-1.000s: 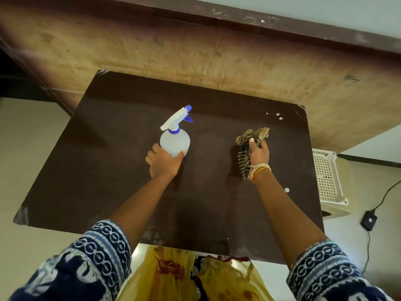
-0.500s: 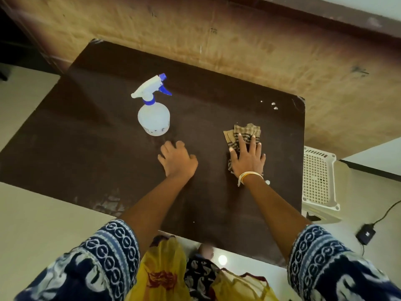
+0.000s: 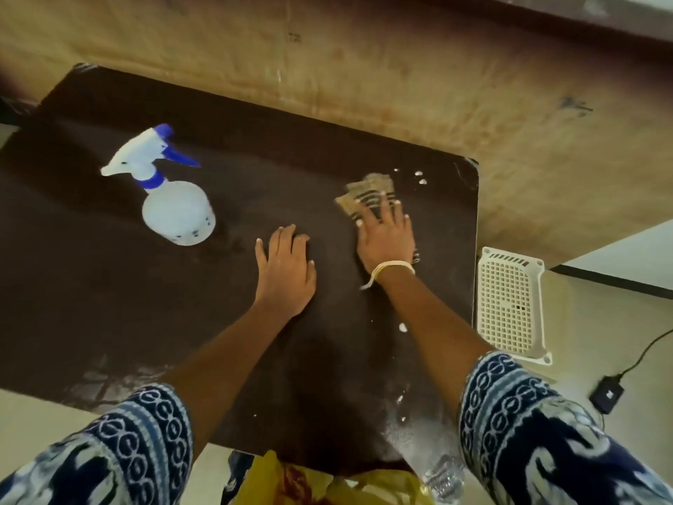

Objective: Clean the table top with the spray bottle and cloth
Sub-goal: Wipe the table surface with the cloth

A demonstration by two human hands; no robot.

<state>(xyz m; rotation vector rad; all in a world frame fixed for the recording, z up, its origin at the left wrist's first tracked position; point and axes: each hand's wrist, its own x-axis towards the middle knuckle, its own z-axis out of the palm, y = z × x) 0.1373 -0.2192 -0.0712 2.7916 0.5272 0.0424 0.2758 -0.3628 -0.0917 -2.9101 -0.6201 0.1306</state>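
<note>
On the dark tabletop, the left hand has released the spray bottle and lies flat. The right hand, fingers spread, now presses the cloth flat; wiping looks begun.

one spray bottle, one cloth, two hands, one table

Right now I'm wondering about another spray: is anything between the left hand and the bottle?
Nothing visible. The left hand rests flat on the table, and only bare dark tabletop lies between it and the bottle, which stands upright to its left. The right hand presses the cloth on the other side.
</note>
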